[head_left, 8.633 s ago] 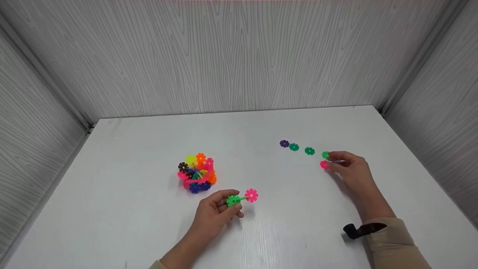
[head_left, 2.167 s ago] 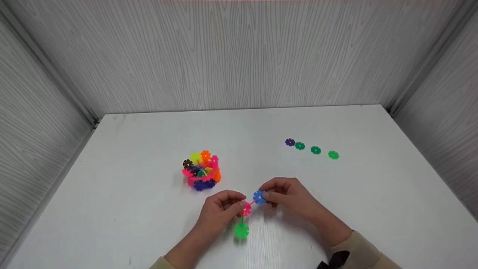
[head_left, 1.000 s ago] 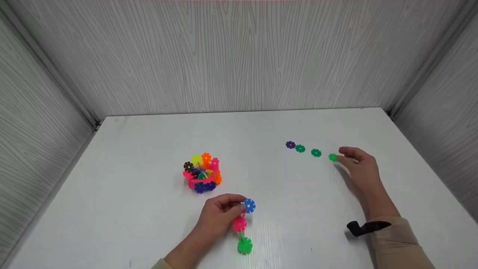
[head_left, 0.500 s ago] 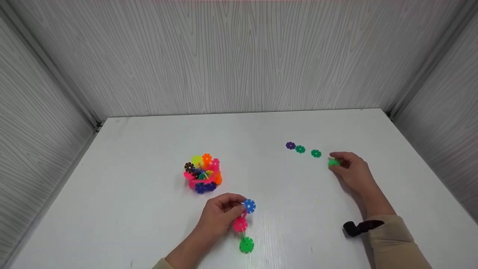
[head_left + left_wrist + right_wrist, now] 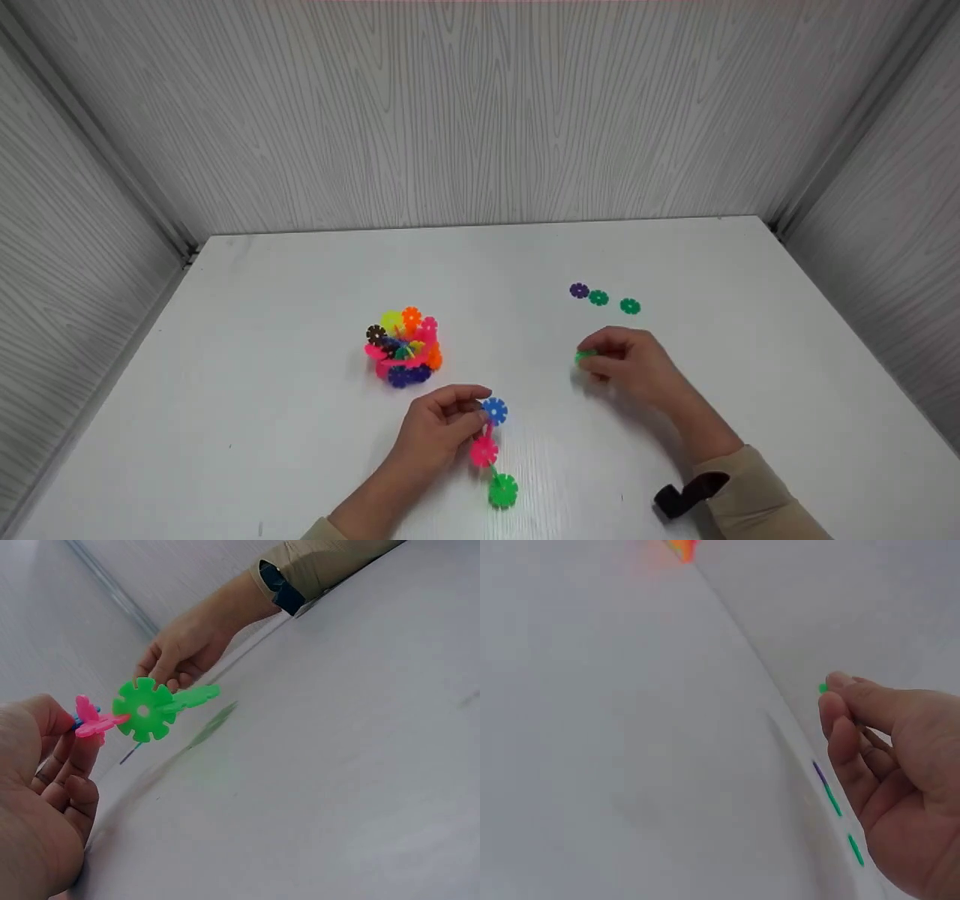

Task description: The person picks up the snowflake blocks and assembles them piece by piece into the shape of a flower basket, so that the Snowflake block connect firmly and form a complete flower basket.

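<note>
My left hand (image 5: 435,431) pinches a blue notched snowflake disc (image 5: 495,410) between thumb and fingers. From it hangs a chain of interlocked plastic discs, with a pink disc (image 5: 484,451) in the middle and a bright green disc (image 5: 503,491) lowest. In the left wrist view, two green discs (image 5: 144,710) slot together beyond the pink pieces (image 5: 97,720). Up and to the right, my right hand (image 5: 634,364) holds a light green disc (image 5: 584,356) by its fingertips above the table; most of that disc is hidden by the fingers.
Left of the middle stands a cluster of joined, many-coloured discs (image 5: 409,362). Loose on the white table (image 5: 262,300) toward the back right lie a purple disc (image 5: 579,290) and two darker green discs (image 5: 630,306). Wood-grain panels (image 5: 480,112) enclose the back and sides.
The right hand has picked up the light green disc from the right end of the loose row and carried it left, nearer the left hand. Earlier, the blue disc joined the left hand's chain.
</note>
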Motion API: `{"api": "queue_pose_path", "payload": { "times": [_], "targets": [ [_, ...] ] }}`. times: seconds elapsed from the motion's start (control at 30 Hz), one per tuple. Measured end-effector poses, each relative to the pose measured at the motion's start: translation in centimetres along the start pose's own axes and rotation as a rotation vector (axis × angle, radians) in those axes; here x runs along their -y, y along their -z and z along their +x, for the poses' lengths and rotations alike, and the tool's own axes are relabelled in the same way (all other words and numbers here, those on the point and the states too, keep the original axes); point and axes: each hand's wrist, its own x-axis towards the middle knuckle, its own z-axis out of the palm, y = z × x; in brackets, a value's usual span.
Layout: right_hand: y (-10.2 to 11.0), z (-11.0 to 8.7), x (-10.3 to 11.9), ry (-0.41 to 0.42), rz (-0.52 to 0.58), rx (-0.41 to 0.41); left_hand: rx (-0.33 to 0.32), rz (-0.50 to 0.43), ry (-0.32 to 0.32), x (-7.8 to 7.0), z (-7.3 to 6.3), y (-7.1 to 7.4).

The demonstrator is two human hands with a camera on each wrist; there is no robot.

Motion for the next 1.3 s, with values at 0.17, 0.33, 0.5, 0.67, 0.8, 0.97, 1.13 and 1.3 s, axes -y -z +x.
{"api": "queue_pose_path", "payload": {
  "times": [0.17,0.33,0.5,0.67,0.8,0.97,1.13,1.3],
  "targets": [
    [-4.1,-0.8,2.3,0.084,0.08,0.195,0.002,0.01,0.005,0.2,0.1,0.1],
    [-6.3,-1.6,3.4,0.116,0.127,0.232,0.021,-0.006,-0.004,0.2,0.1,0.1],
    [-7.1,-2.0,3.6,0.146,0.11,0.231,0.045,-0.025,0.009,0.1,-0.1,0.1],
    [-7.2,-2.1,3.6,0.182,0.141,0.246,0.062,-0.025,0.012,-0.1,-0.1,0.1],
    [-7.3,-2.1,3.5,0.209,0.151,0.243,0.069,-0.024,0.011,-0.2,-0.2,0.2],
    [-7.8,-2.2,3.5,0.223,0.177,0.256,0.067,-0.023,0.026,-0.1,-0.2,0.2],
    [-8.1,-2.4,3.7,0.231,0.208,0.258,0.053,-0.009,0.036,-0.1,-0.3,0.2],
    [-8.3,-2.4,3.8,0.272,0.207,0.255,0.037,-0.006,0.039,-0.1,-0.3,0.2]
  ]
}}
